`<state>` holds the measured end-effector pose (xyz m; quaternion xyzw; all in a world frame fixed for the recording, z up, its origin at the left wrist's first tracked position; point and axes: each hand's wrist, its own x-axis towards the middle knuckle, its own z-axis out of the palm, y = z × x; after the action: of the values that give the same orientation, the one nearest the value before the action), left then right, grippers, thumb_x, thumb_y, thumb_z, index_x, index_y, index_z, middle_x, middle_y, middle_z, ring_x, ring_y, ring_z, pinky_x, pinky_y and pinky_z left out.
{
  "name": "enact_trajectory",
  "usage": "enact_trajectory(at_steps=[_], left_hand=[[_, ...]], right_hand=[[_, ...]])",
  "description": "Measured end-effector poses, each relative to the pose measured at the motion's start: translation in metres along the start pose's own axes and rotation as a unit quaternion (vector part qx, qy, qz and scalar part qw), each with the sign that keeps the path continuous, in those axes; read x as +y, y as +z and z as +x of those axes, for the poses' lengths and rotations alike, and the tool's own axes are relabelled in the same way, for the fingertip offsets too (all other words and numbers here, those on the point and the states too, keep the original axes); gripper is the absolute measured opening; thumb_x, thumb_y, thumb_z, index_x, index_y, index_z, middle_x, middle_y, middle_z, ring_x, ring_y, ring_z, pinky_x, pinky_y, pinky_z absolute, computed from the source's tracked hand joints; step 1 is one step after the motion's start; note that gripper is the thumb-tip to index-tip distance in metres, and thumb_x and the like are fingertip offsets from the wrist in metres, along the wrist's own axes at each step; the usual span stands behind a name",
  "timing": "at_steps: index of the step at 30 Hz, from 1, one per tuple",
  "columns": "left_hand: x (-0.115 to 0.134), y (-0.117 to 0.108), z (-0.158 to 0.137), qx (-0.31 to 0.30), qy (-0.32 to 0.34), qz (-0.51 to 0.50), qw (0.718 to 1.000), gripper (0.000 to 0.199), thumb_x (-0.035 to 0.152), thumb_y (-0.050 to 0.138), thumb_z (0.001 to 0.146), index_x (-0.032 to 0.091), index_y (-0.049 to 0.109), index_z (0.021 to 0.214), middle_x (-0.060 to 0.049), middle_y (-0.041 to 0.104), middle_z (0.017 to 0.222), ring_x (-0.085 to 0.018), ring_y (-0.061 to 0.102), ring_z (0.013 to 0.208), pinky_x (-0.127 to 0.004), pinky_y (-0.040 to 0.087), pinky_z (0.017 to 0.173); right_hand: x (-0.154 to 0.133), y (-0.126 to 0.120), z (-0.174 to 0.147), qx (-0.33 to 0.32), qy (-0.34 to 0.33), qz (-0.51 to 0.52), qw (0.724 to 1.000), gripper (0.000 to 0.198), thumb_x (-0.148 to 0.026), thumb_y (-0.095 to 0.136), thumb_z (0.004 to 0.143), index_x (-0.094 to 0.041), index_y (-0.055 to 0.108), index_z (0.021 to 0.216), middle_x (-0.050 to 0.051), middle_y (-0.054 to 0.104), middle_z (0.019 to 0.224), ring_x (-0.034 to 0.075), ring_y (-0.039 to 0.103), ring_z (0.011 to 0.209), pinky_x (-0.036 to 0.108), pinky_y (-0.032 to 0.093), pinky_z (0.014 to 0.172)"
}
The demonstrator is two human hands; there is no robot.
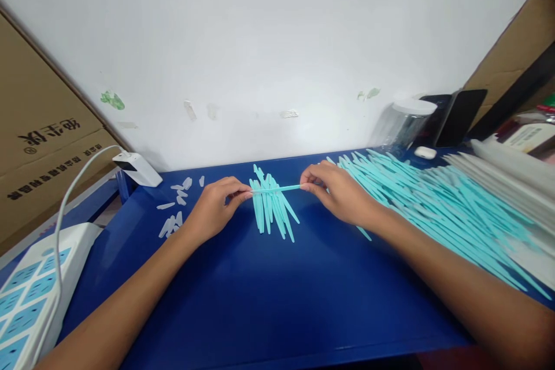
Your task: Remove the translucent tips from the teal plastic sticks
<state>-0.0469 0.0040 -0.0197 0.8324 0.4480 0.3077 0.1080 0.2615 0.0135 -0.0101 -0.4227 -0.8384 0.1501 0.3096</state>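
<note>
A slim turquoise plastic stick is stretched level between my two hands. My left hand pinches its left end between thumb and fingertips, and my right hand pinches the other end. Right under it, a small pile of similar turquoise sticks lies on the blue tabletop. Left of my left hand lie several small translucent pieces, too small to name. A large spread of turquoise sticks covers the table beyond my right hand and forearm.
At the left are a white power strip, a white plug-in device with a cable, and a cardboard box. A clear jar with white lid, dark phone-like slabs and a white earbud case stand back right, before the wall.
</note>
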Motion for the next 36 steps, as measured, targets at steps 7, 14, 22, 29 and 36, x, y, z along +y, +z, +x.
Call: enact_trajectory(at_steps=[7,14,22,29,36], left_hand=[[0.014,0.010,-0.004,0.001,0.040,-0.004,0.999,0.024,0.034,0.056,0.106,0.022,0.076,0.102,-0.006,0.073,0.092,-0.020,0.066,0.084,-0.033,0.052,0.075],[-0.022,-0.017,0.001,0.021,0.003,0.138,0.990,0.044,0.046,0.057,0.103,0.025,0.063,0.142,-0.009,0.075,0.121,-0.029,0.067,0.111,-0.044,0.052,0.100],[-0.096,-0.063,-0.012,-0.081,-0.220,0.398,0.887,0.043,0.027,0.042,0.101,0.012,0.071,0.128,-0.025,0.073,0.121,-0.043,0.069,0.109,-0.051,0.053,0.087],[-0.089,-0.046,-0.006,-0.079,-0.169,0.332,0.924,0.037,0.023,0.047,0.098,0.024,0.078,0.119,-0.013,0.078,0.122,-0.036,0.071,0.114,-0.044,0.053,0.090],[-0.062,-0.015,0.004,-0.028,-0.056,0.110,0.992,0.032,0.036,0.053,0.100,0.024,0.079,0.114,-0.009,0.077,0.123,-0.029,0.070,0.110,-0.041,0.056,0.090]], right_hand=[[-0.010,0.005,-0.003,0.009,-0.041,-0.004,0.999,0.016,-0.022,0.051,0.105,-0.022,0.061,0.092,0.006,0.068,0.086,0.024,0.053,0.086,0.036,0.041,0.075],[0.012,-0.014,0.004,0.042,0.008,-0.059,0.997,0.010,-0.025,0.061,0.100,-0.022,0.068,0.094,0.007,0.074,0.095,0.026,0.062,0.093,0.037,0.045,0.079],[0.044,-0.031,0.007,0.021,0.155,-0.211,0.965,0.021,-0.031,0.070,0.090,-0.021,0.070,0.072,0.011,0.075,0.081,0.030,0.067,0.081,0.038,0.040,0.066],[-0.002,0.010,-0.001,0.002,0.102,-0.085,0.991,0.042,-0.060,0.061,0.096,-0.022,0.065,0.077,0.007,0.071,0.081,0.023,0.064,0.073,0.035,0.041,0.062],[-0.024,0.040,-0.013,-0.068,0.091,-0.062,0.992,0.043,-0.062,0.068,0.090,-0.020,0.061,0.099,0.012,0.068,0.102,0.029,0.064,0.089,0.038,0.047,0.066]])
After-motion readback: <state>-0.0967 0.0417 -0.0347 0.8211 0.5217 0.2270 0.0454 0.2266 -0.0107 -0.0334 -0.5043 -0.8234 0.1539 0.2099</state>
